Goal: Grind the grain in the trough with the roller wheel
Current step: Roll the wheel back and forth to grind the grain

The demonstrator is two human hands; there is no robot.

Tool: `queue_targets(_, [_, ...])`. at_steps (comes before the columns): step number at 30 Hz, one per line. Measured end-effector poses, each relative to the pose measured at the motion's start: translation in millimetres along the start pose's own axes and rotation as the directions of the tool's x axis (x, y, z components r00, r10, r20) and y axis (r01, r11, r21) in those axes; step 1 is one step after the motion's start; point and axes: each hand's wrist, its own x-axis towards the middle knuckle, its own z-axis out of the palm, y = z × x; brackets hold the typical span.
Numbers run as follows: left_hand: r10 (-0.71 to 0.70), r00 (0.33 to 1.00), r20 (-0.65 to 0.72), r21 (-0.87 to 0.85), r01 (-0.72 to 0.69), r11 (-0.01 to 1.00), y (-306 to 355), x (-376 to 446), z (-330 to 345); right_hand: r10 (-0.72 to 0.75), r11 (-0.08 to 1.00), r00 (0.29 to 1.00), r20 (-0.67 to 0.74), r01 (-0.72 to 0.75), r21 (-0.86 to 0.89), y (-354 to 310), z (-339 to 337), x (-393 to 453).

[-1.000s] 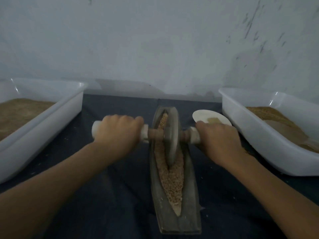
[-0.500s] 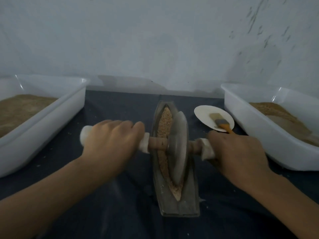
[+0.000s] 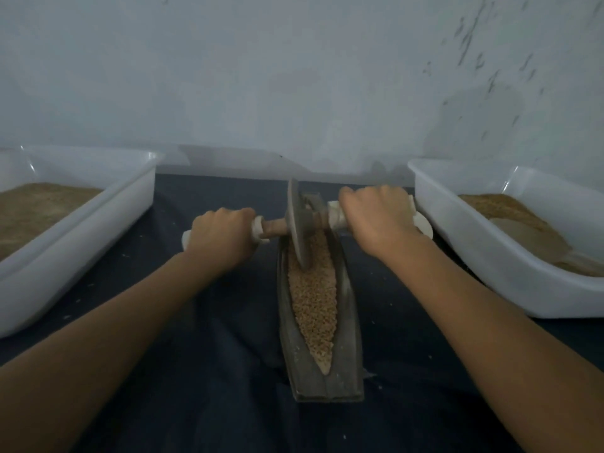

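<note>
A long boat-shaped trough (image 3: 349, 335) lies on the dark cloth, pointing away from me, filled with tan grain (image 3: 313, 299). The grey roller wheel (image 3: 298, 223) stands upright in the far end of the trough, on a wooden axle with pale handle ends. My left hand (image 3: 222, 235) grips the left handle. My right hand (image 3: 379, 217) grips the right handle, a little farther from me than the left, so the axle is skewed. The far tip of the trough is hidden behind the wheel.
A white tub (image 3: 81, 230) of brown ground material stands at the left, another white tub (image 3: 510, 253) with similar contents at the right. A small white dish (image 3: 425, 225) peeks out behind my right hand. A pale wall closes the back.
The wheel rolled from the near part of the trough to its far end, and both hands moved away from me with it. The grain near me is now uncovered, and my right hand hides the dish.
</note>
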Motion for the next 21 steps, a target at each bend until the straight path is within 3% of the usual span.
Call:
queue_targets(4, [0.147,0.988,-0.044,0.118,-0.141,0.983,6.7,-39.2,-34.0,0.007,0.999,1.0,0.023,-0.008,0.044,-2.5,-17.8,-53.5])
queue_targets(7, [0.336,0.918,-0.213,0.17,-0.303,0.937,15.8,-78.7,-66.3,0.041,0.981,0.999,-0.026,-0.036,0.19,-0.7,-30.8,-101.1])
queue_targets(9, [0.376,0.897,-0.234,0.189,-0.337,0.922,18.3,-93.1,-74.6,0.041,0.968,0.999,-0.022,-0.034,0.25,2.1,-32.9,-115.7])
queue_targets(12, [0.305,0.943,-0.131,0.194,-0.277,0.941,18.9,-83.5,-68.2,0.034,0.967,0.999,-0.026,-0.026,0.252,3.6,-23.6,-106.8])
queue_targets(15, [0.162,0.986,-0.023,0.239,-0.152,0.959,18.7,-44.7,-48.7,0.051,0.988,0.998,-0.045,-0.043,0.148,5.3,7.4,-67.1])
queue_targets(21, [0.081,0.995,0.054,0.223,-0.091,0.971,19.7,36.6,-30.1,0.142,0.96,0.987,0.075,-0.155,0.231,9.9,49.0,1.6])
